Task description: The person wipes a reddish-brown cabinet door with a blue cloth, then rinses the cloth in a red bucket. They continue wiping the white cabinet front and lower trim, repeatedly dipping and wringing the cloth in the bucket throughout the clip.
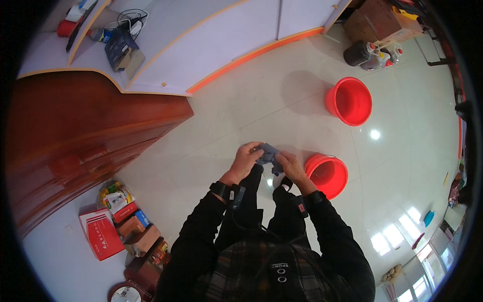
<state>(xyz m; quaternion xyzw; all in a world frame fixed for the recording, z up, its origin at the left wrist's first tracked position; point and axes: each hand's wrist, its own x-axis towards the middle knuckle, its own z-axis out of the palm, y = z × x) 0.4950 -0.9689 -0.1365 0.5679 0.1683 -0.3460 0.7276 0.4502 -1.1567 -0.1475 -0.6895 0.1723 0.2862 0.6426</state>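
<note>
A crumpled grey-blue cloth (268, 154) is stretched between my two hands, above the floor in front of my feet. My left hand (244, 160) pinches its left side between thumb and fingers. On the other side, my right hand (293, 166) grips the cloth's right edge, and a loose end hangs down beside it. Just right of my right forearm stands a red plastic bucket (313, 166) with a thin wire handle. Farther off, ahead and to the right, is a red plastic basin (332, 102).
To my left stands a glossy brown wooden cabinet (94, 113), with several cartons (102, 230) beside its base. White shelving (226, 37) curves along the far side. Plastic jugs (360, 53) and a cardboard box (377, 22) sit at the far right on the tiled floor (211, 128).
</note>
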